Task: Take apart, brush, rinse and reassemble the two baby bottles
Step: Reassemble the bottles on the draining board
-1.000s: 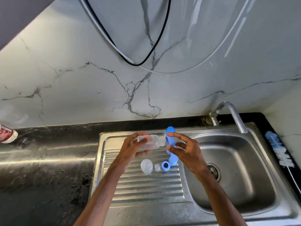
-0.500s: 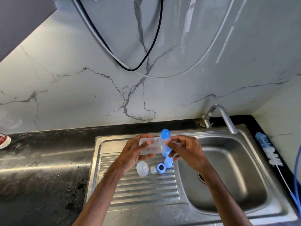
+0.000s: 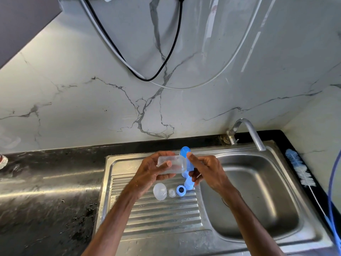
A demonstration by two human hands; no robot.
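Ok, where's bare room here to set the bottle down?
The ribbed drainboard nearer you than the clear cap, teat and blue ring is bare, between your forearms. So is the black counter left of the sink. Crowded: that row of parts under your left hand and right hand, both gripping the bottle.

Clear plastic bottle body [image 3: 168, 166] with blue handle collar [image 3: 185, 157], grey-veined white marble wall [image 3: 92, 100], speckled black stone table [image 3: 46, 196], ribbed steel sink [image 3: 158, 213]
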